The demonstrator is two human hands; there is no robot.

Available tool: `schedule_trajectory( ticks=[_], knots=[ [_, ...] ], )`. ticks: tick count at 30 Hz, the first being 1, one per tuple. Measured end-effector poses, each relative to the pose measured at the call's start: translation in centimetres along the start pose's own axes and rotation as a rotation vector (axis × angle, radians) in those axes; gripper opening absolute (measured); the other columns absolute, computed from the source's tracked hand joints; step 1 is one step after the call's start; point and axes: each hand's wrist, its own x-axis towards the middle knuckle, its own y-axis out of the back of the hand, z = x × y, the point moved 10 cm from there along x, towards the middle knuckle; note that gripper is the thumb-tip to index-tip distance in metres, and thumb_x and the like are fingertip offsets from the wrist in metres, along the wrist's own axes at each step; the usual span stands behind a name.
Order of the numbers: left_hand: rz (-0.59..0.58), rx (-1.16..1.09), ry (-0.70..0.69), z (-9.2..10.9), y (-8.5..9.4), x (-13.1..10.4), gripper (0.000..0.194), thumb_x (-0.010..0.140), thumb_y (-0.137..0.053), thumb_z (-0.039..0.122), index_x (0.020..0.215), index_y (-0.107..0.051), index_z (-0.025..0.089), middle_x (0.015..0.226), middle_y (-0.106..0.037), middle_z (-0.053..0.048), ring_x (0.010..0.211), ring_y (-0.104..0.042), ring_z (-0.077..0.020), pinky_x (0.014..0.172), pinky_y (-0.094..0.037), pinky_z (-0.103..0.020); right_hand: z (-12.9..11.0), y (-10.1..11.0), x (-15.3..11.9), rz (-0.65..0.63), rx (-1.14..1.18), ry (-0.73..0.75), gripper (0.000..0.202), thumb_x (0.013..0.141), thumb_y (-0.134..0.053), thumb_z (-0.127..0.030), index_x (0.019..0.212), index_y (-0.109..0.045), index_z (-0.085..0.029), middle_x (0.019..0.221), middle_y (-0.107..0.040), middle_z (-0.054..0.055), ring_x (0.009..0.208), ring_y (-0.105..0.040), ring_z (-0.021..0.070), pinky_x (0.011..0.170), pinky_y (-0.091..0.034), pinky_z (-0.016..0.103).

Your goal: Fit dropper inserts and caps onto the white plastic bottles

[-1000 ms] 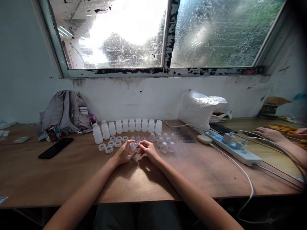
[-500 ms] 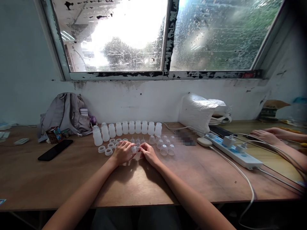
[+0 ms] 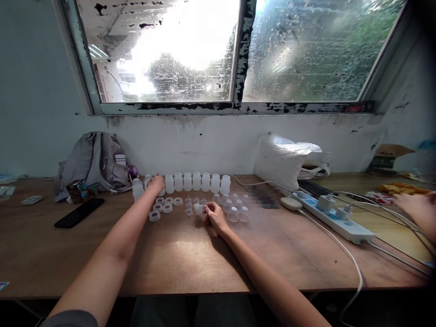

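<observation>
My left hand (image 3: 156,183) is at the back row, its fingers closed round one of the frosted baby bottles, which it mostly hides. Between the fingertips of my right hand (image 3: 214,215) is a clear bottle collar (image 3: 198,208), tilted on its side just above the table; a teat inside it is too small to make out. Left of it stand clear teats (image 3: 188,207) in short rows. Several white collar rings (image 3: 167,208) lie farther left. Dome-shaped clear caps (image 3: 232,214) stand to the right of my right hand. More baby bottles (image 3: 187,181) stand upright along the back.
A black phone (image 3: 79,213) and a grey backpack (image 3: 91,161) are at left. On the right are a white power strip (image 3: 335,218) with cables, a round white charger (image 3: 291,203) and a white plastic bag (image 3: 281,159). Another person's hand (image 3: 413,206) is at far right.
My left hand has left the collar and reached back and left to the bottle row. My right hand keeps the collar, moved slightly right. The other person's hand has drawn right.
</observation>
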Motion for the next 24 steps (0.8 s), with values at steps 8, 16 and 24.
schedule_trajectory(
  ticks=[8,16,24],
  knots=[
    [0.083,-0.013,-0.018,-0.2,0.1,-1.4,0.029,0.08,-0.033,0.021,0.099,-0.052,0.009,0.094,-0.06,-0.019,0.088,-0.057,-0.0276,0.067,-0.043,-0.032,0.0,0.3,0.1,0.007,-0.024,0.026,0.021,0.069,-0.051,-0.038,0.073,-0.044,-0.018,0.058,-0.054,-0.002,0.032,-0.045,0.0081,0.029,-0.033,0.02],
    [0.424,-0.088,-0.269,3.6,6.5,-7.3,0.03,0.084,-0.03,0.036,0.098,-0.051,0.019,0.093,-0.057,-0.008,0.078,-0.057,-0.0211,0.061,-0.041,-0.028,-0.2,0.3,0.0,0.011,-0.028,0.025,0.021,0.069,-0.051,-0.038,0.073,-0.045,-0.018,0.059,-0.054,-0.001,0.033,-0.045,0.0079,0.029,-0.034,0.02],
    [0.571,-0.377,-0.564,7.5,5.0,-15.5,0.021,0.084,-0.034,0.03,0.087,-0.052,0.02,0.089,-0.049,-0.004,0.074,-0.053,-0.0115,0.056,-0.041,-0.02,-0.6,1.0,0.0,0.048,-0.036,0.037,0.018,0.07,-0.049,-0.035,0.073,-0.045,-0.018,0.061,-0.053,-0.001,0.032,-0.044,0.008,0.03,-0.033,0.021]
  ],
)
